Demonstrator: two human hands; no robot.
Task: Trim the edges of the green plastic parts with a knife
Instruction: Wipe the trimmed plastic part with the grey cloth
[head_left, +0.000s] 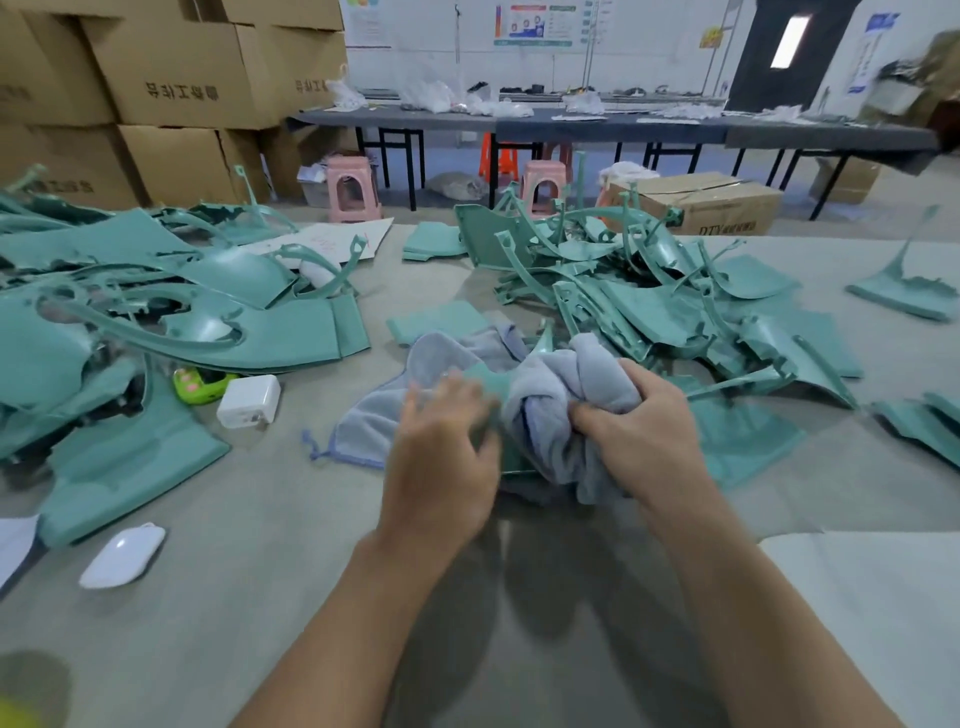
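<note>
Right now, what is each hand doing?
Left hand: blurred, grips the green plastic part.
Right hand: grips the bunched grey cloth.

The right hand (631, 423) grips a bunched grey-blue cloth (566, 400) over a green plastic part (485, 382). The left hand (441, 441) holds this part. Heaps of green plastic parts (171, 306) lie at ten and two o'clock.

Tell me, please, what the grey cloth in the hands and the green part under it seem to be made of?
The grey cloth looks like soft napped fabric, perhaps microfibre: matte, fuzzy, bunching into folds. The green part looks like rigid moulded plastic with a smooth, slightly glossy finish, like the pieces heaped nearby.
</note>
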